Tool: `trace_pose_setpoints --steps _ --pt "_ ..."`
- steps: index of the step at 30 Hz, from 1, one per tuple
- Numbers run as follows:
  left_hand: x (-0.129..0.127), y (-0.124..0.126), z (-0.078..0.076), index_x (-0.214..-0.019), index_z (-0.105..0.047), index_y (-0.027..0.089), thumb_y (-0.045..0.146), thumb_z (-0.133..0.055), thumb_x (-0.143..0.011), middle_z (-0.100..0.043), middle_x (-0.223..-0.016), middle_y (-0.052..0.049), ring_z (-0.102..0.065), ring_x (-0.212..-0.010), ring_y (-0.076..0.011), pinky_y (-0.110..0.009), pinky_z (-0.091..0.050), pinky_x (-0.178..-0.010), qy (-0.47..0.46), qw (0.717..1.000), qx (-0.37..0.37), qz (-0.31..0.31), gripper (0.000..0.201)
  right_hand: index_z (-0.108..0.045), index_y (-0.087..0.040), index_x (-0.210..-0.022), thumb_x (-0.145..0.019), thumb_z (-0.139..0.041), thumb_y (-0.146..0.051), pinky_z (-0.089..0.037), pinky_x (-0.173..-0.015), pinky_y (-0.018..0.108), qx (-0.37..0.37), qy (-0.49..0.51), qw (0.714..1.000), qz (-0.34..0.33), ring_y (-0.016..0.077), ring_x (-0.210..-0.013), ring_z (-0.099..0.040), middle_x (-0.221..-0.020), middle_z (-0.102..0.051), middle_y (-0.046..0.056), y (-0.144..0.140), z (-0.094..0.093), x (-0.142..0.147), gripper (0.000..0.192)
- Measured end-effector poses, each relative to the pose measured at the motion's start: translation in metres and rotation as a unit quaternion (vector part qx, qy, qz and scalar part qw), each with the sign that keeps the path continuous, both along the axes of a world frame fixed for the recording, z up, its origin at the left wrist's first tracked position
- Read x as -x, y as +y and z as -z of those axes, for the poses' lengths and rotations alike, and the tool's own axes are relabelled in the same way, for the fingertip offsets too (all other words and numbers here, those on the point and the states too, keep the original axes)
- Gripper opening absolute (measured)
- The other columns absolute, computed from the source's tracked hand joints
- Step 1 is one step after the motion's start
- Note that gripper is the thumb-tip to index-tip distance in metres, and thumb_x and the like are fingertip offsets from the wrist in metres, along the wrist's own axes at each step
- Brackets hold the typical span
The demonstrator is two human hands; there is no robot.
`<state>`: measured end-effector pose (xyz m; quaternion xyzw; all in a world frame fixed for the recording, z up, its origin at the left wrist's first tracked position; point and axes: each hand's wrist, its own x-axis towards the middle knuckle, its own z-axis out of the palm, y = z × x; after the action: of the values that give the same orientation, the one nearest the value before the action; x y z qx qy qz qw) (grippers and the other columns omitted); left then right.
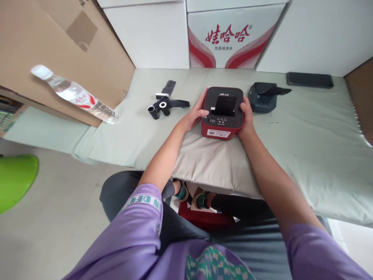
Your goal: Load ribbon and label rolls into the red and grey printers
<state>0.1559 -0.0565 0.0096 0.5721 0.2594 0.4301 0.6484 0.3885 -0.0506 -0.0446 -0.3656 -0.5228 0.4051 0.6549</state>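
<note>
Printer (222,112), red with a black top, stood near the tabletop (305,132) front edge at centre. Left hand (196,115) gripped its left side, fingers curled over the top edge. Right hand (247,116) gripped its right side. A grey device (264,97) lay just beside the printer at 2 o'clock. Black rolls (163,105) lay at 9 o'clock, apart. A bottle (74,94) lay farther at 9 o'clock. A phone (309,79) lay at 1 o'clock.
</note>
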Motion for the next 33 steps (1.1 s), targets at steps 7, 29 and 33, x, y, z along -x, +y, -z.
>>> trace_pose_setpoints --steps 7,29,33 --pt "0.003 0.005 -0.001 -0.161 -0.053 0.038 0.047 -0.088 -0.069 -0.035 -0.18 0.009 -0.032 -0.17 -0.0315 -0.049 -0.048 -0.131 0.023 1.0 0.016 -0.01 0.099 -0.069 -0.036 -0.131 -0.075 -0.069 -0.088 -0.046 -0.131 0.06 0.003 0.0 1.0 0.001 0.0337 -0.142 -0.065 -0.14 -0.074 0.0 0.0 -0.001 0.0 0.077" --pt "-0.003 0.006 0.004 -0.156 -0.059 0.037 0.049 -0.089 -0.065 -0.046 -0.175 0.003 -0.049 -0.161 -0.032 -0.049 -0.053 -0.124 0.013 0.998 0.026 -0.047 0.096 -0.068 -0.037 -0.132 -0.078 -0.061 -0.091 -0.043 -0.132 0.062 -0.016 -0.009 0.999 0.026 0.0333 -0.145 -0.063 -0.141 -0.071 0.001 0.007 0.007 0.0 0.077" --pt "-0.004 0.005 0.005 -0.158 -0.056 0.035 0.05 -0.089 -0.065 -0.043 -0.177 0.001 -0.044 -0.165 -0.0321 -0.047 -0.05 -0.128 -0.001 0.999 0.031 -0.04 0.1 -0.071 -0.036 -0.126 -0.074 -0.066 -0.09 -0.045 -0.131 0.059 -0.004 0.016 0.999 0.034 0.0319 -0.14 -0.066 -0.138 -0.074 -0.001 0.004 0.004 0.002 0.075"
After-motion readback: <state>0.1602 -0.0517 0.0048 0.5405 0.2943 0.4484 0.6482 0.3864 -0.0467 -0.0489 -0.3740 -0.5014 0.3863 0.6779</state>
